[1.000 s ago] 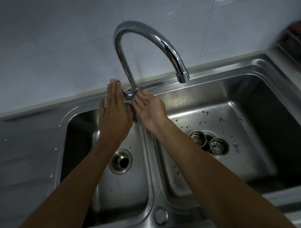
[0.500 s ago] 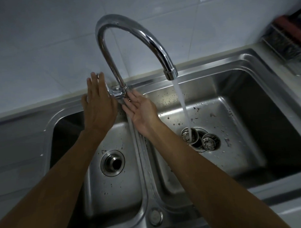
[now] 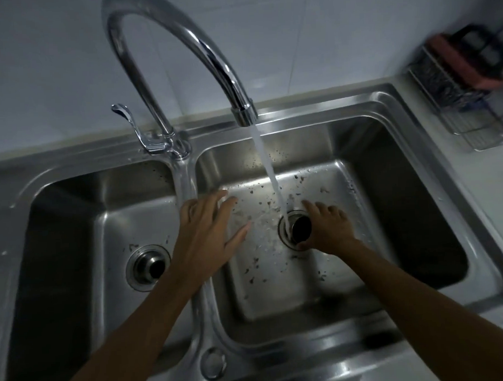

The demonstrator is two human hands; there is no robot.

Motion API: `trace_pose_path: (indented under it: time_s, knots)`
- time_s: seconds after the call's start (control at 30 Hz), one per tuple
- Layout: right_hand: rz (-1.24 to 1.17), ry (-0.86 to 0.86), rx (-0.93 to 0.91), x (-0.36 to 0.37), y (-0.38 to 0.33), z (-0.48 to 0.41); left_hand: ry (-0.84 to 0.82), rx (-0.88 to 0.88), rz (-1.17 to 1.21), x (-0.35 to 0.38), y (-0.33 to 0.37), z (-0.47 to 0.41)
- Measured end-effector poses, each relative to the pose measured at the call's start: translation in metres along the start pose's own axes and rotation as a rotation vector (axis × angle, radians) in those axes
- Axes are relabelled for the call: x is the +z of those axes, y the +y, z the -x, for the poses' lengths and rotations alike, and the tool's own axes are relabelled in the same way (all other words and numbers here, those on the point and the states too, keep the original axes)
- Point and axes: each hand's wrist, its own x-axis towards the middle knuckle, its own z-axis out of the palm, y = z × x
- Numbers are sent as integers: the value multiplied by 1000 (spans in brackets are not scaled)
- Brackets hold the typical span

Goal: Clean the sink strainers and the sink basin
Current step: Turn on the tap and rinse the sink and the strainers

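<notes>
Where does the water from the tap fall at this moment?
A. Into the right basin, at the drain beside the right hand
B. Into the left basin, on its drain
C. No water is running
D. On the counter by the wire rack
A: the water stream runs from the spout down to the right basin's drain, where the right hand is.

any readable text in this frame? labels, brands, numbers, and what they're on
None readable.
Faucet and its handle: bare chrome, no brand mark shows.
Sink rim and round cap on the front ledge: no lettering visible.
Wire rack at the right with a reddish item and a dark one: motion-blurred, any print there cannot be read.
</notes>
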Motion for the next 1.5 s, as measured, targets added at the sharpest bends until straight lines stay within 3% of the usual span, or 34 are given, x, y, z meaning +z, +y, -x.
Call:
trace_pose_path:
  time_s: [0.1, 0.33, 0.57, 0.8, 1.0, 1.07, 1.33, 1.4, 1.5]
  knots:
    - [53, -55, -66, 18, 6, -18, 46, -79, 12, 11, -7, 8]
    - [95, 87, -126, 26, 11, -30, 78, -109, 6, 19, -9, 7]
    - [-141, 167, -142, 22, 10, -32, 0, -38, -63, 14, -2, 5]
    - [-464, 247, 7, 19, 6, -24, -61, 13, -134, 10, 4, 4]
    - [-1081, -145, 239, 21, -11, -21, -71, -1, -132, 10, 4, 4]
    - [-1262, -218, 236, 25, -17, -17, -84, 8, -150, 11, 3, 3]
    - [-1605, -436, 293, 25, -23, -9, -184, 211, -176, 17, 4, 2]
    - [-1599, -435, 250, 27, -20, -8, -211, 217, -172, 16, 2, 2]
    - [-1261, -259, 164, 33, -19, -10, -270, 177, -125, 15, 2, 0]
